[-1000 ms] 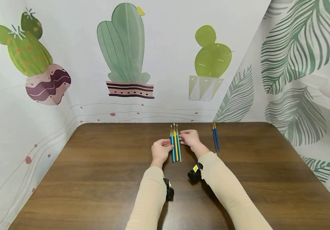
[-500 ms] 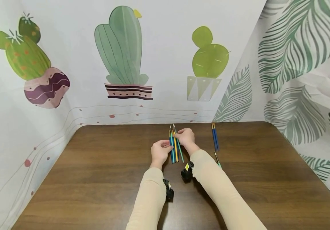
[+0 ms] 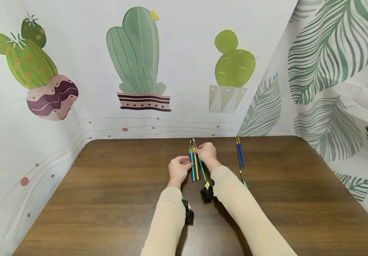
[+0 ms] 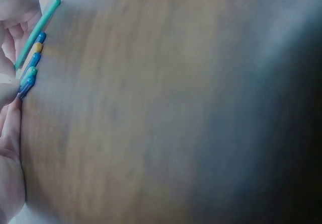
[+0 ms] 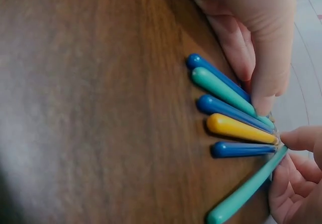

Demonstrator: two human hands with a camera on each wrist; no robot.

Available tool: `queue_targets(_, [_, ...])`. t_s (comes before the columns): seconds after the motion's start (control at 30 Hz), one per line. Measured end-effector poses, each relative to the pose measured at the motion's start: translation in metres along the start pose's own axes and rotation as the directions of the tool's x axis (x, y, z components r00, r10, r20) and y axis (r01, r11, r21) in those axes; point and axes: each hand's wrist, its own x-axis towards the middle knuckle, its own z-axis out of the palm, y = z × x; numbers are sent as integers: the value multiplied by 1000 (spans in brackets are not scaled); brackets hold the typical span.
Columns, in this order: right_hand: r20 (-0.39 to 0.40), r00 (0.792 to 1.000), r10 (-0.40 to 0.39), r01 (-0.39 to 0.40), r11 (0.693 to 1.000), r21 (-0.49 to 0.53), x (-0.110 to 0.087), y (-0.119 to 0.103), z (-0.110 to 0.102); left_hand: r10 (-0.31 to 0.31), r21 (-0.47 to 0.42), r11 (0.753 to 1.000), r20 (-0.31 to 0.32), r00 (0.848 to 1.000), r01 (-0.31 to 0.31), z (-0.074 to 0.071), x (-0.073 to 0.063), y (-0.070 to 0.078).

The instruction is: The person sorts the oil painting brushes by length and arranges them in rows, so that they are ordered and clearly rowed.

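Several slim paintbrushes lie side by side at the back of the table, among them a yellow paintbrush (image 5: 239,127) and a blue paintbrush (image 5: 244,149). My left hand (image 3: 178,169) holds the row's left edge, its thumb on a teal paintbrush (image 5: 221,87) and its fingers beside the outermost blue one. At the row's right side my right hand (image 3: 207,152) pinches another teal paintbrush (image 5: 246,191) near its upper part. That brush slants away from the others, its handle end toward the right. In the left wrist view the handle ends show at the left edge, partly behind the fingers.
Two blue paintbrushes (image 3: 240,153) lie together on the right, at the table's back edge. Nearer to me, another brush with a green handle (image 3: 243,179) is partly hidden by my right sleeve (image 3: 235,193). A printed cloth wall (image 3: 184,71) stands behind the wooden table (image 3: 113,188).
My right hand has moved left onto the row and taken hold of the rightmost teal paintbrush, whose handle end has swung out to the right. The left hand has stayed in place.
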Motion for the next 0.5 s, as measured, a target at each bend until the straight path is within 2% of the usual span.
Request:
queue_targets(0.2, [-16,999,-28,28,999,25,0,3,-3,8,6,1000,3,1000,-8,-1,-2,1])
queue_targets(0.5, [10,997,-71,67,975,213,-7,3,-11,27,-10,1000,-2,1000,-27,-2,-2,3])
